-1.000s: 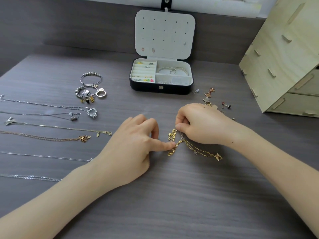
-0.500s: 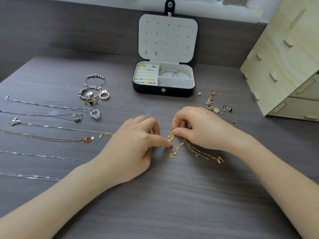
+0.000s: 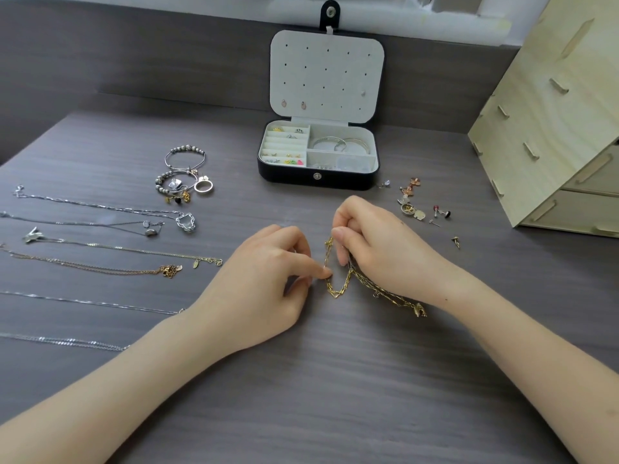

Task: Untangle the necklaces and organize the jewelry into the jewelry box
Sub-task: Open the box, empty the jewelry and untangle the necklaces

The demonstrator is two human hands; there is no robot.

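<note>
A tangled gold chain necklace (image 3: 341, 287) lies on the grey table in front of me. My left hand (image 3: 264, 283) pinches a strand of it between thumb and forefinger. My right hand (image 3: 378, 249) pinches the upper end of the chain, lifting it a little; the rest trails under my right wrist to a gold charm (image 3: 418, 310). The open black jewelry box (image 3: 318, 177) stands at the back, holding rings, small studs and bangles. Several straightened necklaces (image 3: 100, 259) lie in rows at the left.
Beaded bracelets and a ring (image 3: 186, 177) lie left of the box. Loose earrings and charms (image 3: 418, 204) are scattered to the right of my right hand. A wooden drawer unit (image 3: 552, 128) stands at the far right. A grey wall panel runs behind.
My right hand has raised its end of the gold chain slightly, stretching the strand upward. My left hand keeps its pinch in nearly the same place.
</note>
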